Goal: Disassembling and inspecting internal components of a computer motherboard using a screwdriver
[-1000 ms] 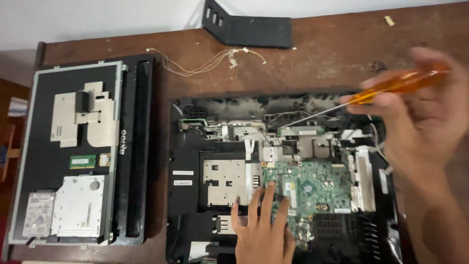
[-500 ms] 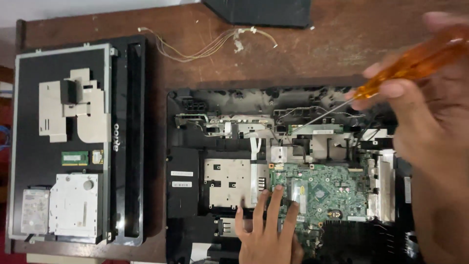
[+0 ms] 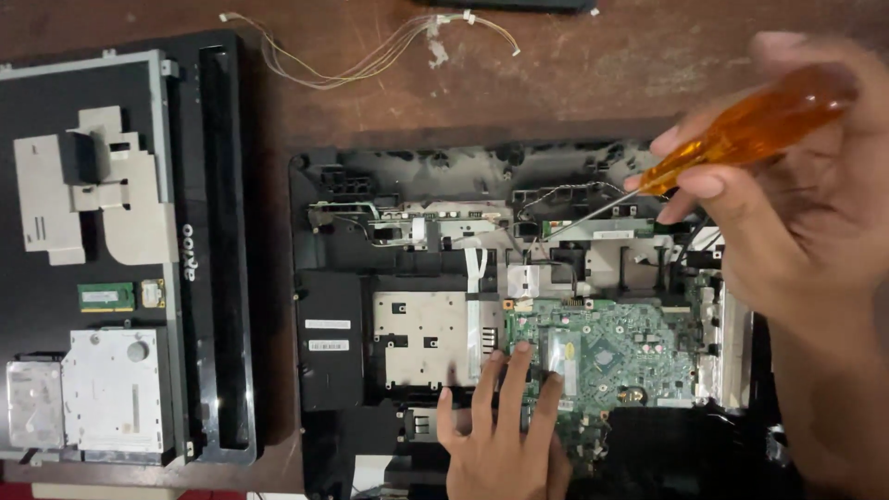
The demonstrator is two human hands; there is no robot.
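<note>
Opened laptop chassis (image 3: 407,185) lies flat on the brown wooden surface (image 3: 602,83), right of centre, black plastic shell with its insides exposed. Left of it, well apart, sits a second black panel (image 3: 222,259) carrying grey sheet-metal brackets, a silver drive caddy (image 3: 116,389) and a small green memory stick (image 3: 106,296).

Inside the chassis: a perforated silver metal plate (image 3: 421,338) at centre-left, a green circuit board (image 3: 630,352) to its right, studded with small chips, and a white ribbon strip running down between the two.

Your right hand (image 3: 796,213) comes in from the right edge, raised above the chassis, fingers wrapped around the handle of a screwdriver (image 3: 741,130). Handle is translucent amber plastic, tilted up toward the right; the thin steel shaft slants down-left, tip ending near the upper middle of the chassis beside a square metal piece. Whether the tip touches anything there, you cannot tell.

Your left hand (image 3: 505,444) enters from the bottom edge, palm down, fingers spread and laid flat, tips resting where the silver plate meets the green board. It grips nothing.

Loose thin wires (image 3: 370,56) with white connectors curl on the surface above the chassis.
</note>
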